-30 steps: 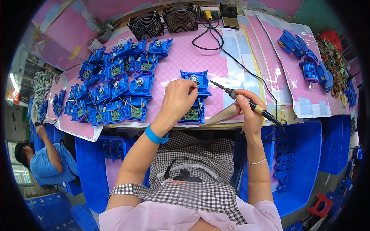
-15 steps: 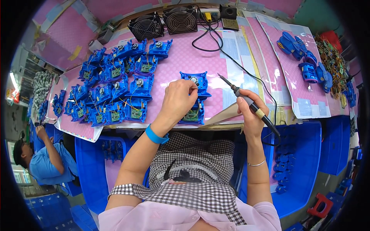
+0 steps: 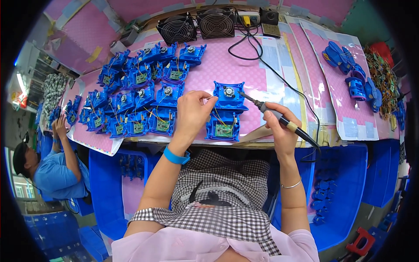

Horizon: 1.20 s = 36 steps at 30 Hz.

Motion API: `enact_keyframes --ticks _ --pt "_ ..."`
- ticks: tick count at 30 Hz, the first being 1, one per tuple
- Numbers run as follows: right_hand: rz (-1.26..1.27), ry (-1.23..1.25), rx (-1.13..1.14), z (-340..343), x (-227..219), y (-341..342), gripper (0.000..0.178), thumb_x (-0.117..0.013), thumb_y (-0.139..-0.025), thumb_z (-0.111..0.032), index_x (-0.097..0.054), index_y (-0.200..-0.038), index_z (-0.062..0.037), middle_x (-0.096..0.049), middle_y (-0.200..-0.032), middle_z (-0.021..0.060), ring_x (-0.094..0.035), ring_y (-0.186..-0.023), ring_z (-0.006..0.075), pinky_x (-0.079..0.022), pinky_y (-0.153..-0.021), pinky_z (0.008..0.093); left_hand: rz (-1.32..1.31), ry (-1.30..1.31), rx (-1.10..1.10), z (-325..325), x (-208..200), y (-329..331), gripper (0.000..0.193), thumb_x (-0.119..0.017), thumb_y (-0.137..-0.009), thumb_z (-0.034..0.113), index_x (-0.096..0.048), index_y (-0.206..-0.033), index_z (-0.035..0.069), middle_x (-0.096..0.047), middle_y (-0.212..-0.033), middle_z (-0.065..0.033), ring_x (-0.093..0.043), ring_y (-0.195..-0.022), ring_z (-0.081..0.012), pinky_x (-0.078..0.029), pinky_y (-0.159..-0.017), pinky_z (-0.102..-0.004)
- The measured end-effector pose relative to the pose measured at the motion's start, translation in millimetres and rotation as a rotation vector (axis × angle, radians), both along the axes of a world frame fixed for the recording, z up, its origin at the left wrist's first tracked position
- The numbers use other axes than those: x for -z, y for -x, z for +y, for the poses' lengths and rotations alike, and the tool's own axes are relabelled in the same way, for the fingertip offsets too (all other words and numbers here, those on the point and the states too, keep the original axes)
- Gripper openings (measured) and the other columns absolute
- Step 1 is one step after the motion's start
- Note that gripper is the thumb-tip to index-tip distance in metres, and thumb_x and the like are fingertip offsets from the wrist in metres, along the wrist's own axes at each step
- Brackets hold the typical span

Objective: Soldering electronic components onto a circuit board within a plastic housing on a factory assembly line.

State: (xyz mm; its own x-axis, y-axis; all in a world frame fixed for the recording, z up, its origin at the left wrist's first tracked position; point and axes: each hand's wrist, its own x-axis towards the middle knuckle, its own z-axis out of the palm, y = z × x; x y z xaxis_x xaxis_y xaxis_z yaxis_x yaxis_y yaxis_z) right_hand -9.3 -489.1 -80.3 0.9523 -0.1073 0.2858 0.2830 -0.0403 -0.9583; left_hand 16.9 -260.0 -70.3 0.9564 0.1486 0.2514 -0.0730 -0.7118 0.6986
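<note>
Blue plastic housing [image 3: 225,111] with a green circuit board sits near the front edge of the pink mat [image 3: 279,61], between my hands. My left hand [image 3: 192,111] pinches a thin wire [image 3: 211,98] at the housing's top left. My right hand [image 3: 279,126] grips a soldering iron [image 3: 279,118], tip touching the housing's upper part. More blue housings [image 3: 139,96] crowd the mat's left side; two fans [image 3: 196,26] stand at the back edge.
</note>
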Motion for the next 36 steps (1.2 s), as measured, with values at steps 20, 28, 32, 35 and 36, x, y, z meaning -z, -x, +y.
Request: enact_keyframes --ticks 20,28,32,35,36 --pt "0.02 0.059 -0.079 12.0 7.0 -6.6 0.019 -0.066 -0.085 -0.008 -0.068 -0.102 0.002 -0.066 -0.075 0.0071 -0.062 -0.061 0.009 -0.05 -0.055 0.0192 -0.037 0.034 0.096 -24.4 7.0 -4.3 0.016 -0.068 -0.077 0.013 -0.072 -0.085 -0.001 -0.07 -0.075 -0.0137 -0.067 -0.066 -0.0187 -0.05 -0.061 -0.0296" --pt "-0.059 0.071 -0.039 7.3 1.5 -4.9 0.019 -0.066 -0.084 -0.006 -0.067 -0.101 0.0042 -0.066 -0.074 0.0081 -0.06 -0.061 0.0089 -0.048 -0.055 0.0189 -0.029 0.031 0.114 -23.7 8.0 -4.4 0.016 -0.068 -0.077 0.012 -0.071 -0.085 -0.001 -0.07 -0.078 -0.0141 -0.068 -0.069 -0.0197 -0.051 -0.063 -0.0298" --pt "-0.022 -0.011 -0.005 0.1 -7.0 0.2 0.02 -0.065 -0.085 -0.007 -0.066 -0.1 0.0054 -0.065 -0.073 0.0085 -0.059 -0.06 0.0095 -0.045 -0.056 0.0198 -0.046 0.049 0.103 -25.5 8.6 -4.9 0.013 -0.066 -0.075 0.012 -0.071 -0.082 0.002 -0.069 -0.077 -0.0161 -0.068 -0.069 -0.0283 -0.052 -0.064 -0.0364" --pt "-0.005 -0.047 0.034 -8.2 -6.0 1.5 0.021 -0.065 -0.084 -0.007 -0.066 -0.101 0.0058 -0.065 -0.075 0.0093 -0.057 -0.059 0.0098 -0.044 -0.055 0.0205 -0.052 0.039 0.105 -26.6 7.9 -5.1 0.013 -0.065 -0.075 0.012 -0.071 -0.081 0.002 -0.069 -0.076 -0.0159 -0.068 -0.069 -0.0282 -0.052 -0.064 -0.0364" --pt "-0.007 -0.046 0.034 -10.4 -6.5 2.3 0.021 -0.065 -0.084 -0.007 -0.066 -0.101 0.0058 -0.065 -0.075 0.0093 -0.057 -0.059 0.0098 -0.044 -0.055 0.0205 -0.053 0.039 0.106 -26.8 7.4 -5.3 0.013 -0.065 -0.075 0.012 -0.071 -0.081 0.002 -0.069 -0.076 -0.0159 -0.068 -0.069 -0.0282 -0.052 -0.064 -0.0364"
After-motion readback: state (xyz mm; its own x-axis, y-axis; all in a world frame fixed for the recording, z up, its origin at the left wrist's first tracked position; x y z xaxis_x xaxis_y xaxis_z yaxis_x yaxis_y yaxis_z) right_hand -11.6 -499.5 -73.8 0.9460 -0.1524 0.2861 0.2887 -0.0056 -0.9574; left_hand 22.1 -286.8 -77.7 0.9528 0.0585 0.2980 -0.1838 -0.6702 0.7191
